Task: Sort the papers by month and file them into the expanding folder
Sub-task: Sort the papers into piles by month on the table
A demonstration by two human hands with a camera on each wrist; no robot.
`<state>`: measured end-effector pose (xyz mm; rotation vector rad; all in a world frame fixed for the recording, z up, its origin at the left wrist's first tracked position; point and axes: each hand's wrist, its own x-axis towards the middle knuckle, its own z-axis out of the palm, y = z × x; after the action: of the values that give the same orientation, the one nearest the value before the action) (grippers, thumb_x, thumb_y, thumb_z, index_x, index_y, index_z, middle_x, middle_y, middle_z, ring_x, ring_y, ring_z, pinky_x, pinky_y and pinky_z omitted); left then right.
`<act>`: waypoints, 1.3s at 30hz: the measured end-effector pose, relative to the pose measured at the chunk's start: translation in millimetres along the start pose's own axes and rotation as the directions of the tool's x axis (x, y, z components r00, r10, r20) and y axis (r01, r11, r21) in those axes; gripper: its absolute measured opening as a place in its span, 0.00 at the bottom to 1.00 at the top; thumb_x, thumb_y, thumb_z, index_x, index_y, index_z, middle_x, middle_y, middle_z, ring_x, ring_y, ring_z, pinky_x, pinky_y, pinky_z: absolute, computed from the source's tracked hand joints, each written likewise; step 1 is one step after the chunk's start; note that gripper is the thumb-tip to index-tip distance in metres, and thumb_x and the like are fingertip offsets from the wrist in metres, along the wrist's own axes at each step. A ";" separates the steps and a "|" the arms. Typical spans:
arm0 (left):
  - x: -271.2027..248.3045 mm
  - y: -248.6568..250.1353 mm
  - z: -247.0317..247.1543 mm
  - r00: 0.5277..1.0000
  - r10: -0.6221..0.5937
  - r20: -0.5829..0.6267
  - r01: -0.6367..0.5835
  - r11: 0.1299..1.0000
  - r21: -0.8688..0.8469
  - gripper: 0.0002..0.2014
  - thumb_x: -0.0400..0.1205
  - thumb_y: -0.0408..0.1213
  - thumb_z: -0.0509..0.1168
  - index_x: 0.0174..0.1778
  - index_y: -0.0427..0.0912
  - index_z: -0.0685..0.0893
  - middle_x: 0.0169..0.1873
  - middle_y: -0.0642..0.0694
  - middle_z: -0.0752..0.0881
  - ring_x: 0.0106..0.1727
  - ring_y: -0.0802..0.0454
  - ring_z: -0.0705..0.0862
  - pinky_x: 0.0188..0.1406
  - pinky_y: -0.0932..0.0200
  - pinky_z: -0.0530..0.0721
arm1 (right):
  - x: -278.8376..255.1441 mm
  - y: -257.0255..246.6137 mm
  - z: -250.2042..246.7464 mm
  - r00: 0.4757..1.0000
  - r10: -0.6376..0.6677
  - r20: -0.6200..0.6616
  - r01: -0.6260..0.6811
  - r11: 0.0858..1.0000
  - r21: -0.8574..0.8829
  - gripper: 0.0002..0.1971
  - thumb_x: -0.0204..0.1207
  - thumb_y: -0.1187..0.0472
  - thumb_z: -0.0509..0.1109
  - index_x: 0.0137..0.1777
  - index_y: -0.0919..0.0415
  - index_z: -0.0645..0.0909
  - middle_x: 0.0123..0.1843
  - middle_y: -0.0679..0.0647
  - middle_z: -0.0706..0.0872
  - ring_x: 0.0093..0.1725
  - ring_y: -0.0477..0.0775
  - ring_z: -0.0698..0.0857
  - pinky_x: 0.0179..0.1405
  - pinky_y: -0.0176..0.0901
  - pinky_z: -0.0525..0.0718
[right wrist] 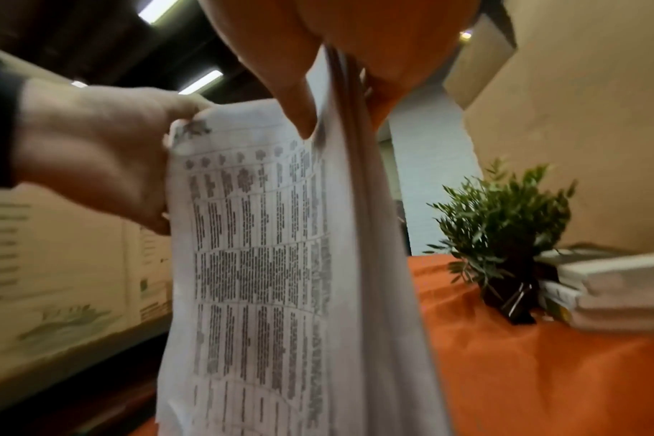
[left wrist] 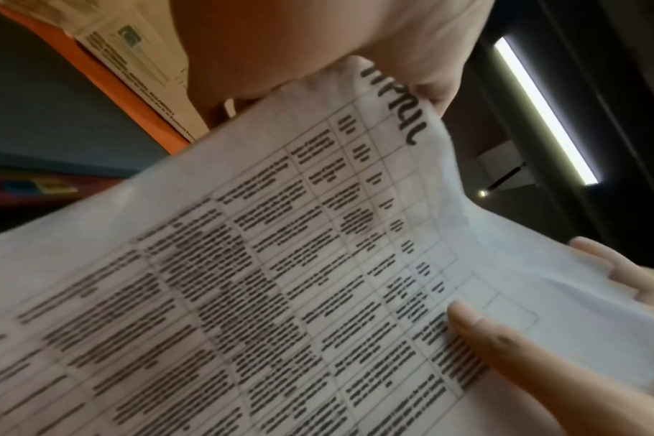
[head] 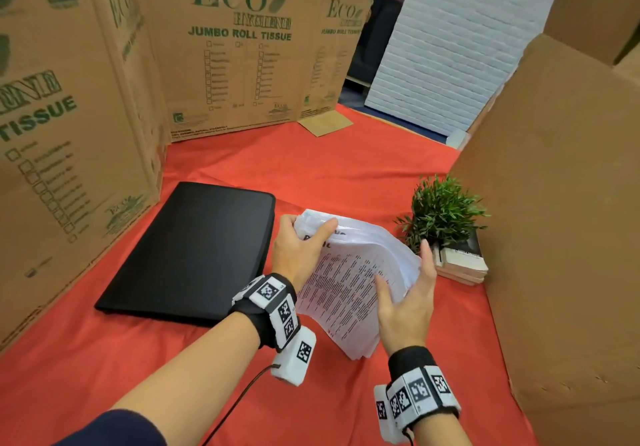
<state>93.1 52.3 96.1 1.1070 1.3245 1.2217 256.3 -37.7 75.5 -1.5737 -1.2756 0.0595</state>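
— Starting from the left, what's over there?

— The closed black expanding folder [head: 194, 255], lying flat on the counter [head: 346, 175] under its red cloth, toward the left edge. Its long axis runs from the near-left up toward the far side. It isn't open yet.

— And the sheets?

— Just to its right, lifted off the cloth: a thick stack of white printed papers [head: 349, 279], tables of small text, long axis running away from the person and tilted. The left hand [head: 294, 248] grips the far top corner, thumb curled over the front sheet beside a handwritten heading. From the left wrist view that heading reads something like "APRIL", though the first letter is cut off.

— The other hand?

— The right hand [head: 405, 300] is on the stack's right edge, thumb on the front page and fingers [head: 426, 255] spread up behind, fanning the sheets apart. So both hands are holding the paper.

— Which hand is nearer the folder?

— The left, clearly; the folder sits just beside that wrist. I'd judge sorting is barely begun, and filing will mean carrying sheets leftward across that small gap, once someone opens the folder.

— Anything further right?

— A small green potted plant [head: 443, 213] on a low pile of white books [head: 462, 263], near the right edge, against a plain brown cardboard box [head: 554, 220].
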 end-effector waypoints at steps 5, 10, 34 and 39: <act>6.7 3.4 4.4 0.999 -0.035 -0.018 0.036 0.997 0.067 0.30 0.67 0.66 0.71 0.50 0.45 0.75 0.42 0.53 0.83 0.44 0.54 0.83 0.45 0.54 0.81 | 0.6 -3.1 -3.9 0.998 -0.062 -0.011 0.063 0.998 0.012 0.23 0.76 0.66 0.72 0.70 0.51 0.73 0.62 0.47 0.81 0.64 0.43 0.80 0.66 0.25 0.70; 12.8 5.3 2.1 0.998 -0.023 0.054 0.025 0.999 -0.037 0.16 0.80 0.48 0.68 0.53 0.41 0.74 0.43 0.50 0.79 0.43 0.53 0.79 0.42 0.57 0.77 | 0.2 -4.9 -6.4 0.999 -0.016 -0.041 0.020 0.995 0.096 0.30 0.76 0.67 0.67 0.78 0.58 0.64 0.71 0.51 0.76 0.74 0.41 0.73 0.75 0.30 0.64; 14.5 -24.2 -19.9 0.934 -0.054 0.353 -0.013 0.983 0.184 0.10 0.85 0.44 0.63 0.59 0.43 0.76 0.53 0.45 0.86 0.53 0.48 0.87 0.55 0.44 0.86 | 31.6 5.5 -13.2 0.903 0.406 0.143 -0.429 0.870 0.241 0.13 0.83 0.58 0.67 0.65 0.57 0.76 0.57 0.44 0.85 0.59 0.43 0.84 0.60 0.45 0.77; -4.6 -78.8 -32.9 0.935 -0.240 0.260 0.116 0.903 0.413 0.07 0.85 0.40 0.63 0.56 0.42 0.77 0.51 0.48 0.84 0.50 0.51 0.84 0.42 0.58 0.80 | -12.8 43.3 8.4 0.826 0.519 0.220 -0.522 0.852 -0.047 0.08 0.82 0.61 0.66 0.53 0.65 0.72 0.41 0.49 0.81 0.46 0.60 0.81 0.38 0.45 0.72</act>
<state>60.5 38.3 18.2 1.3577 1.4246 0.6255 275.1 -35.7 33.7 -1.9052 -0.9687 0.6115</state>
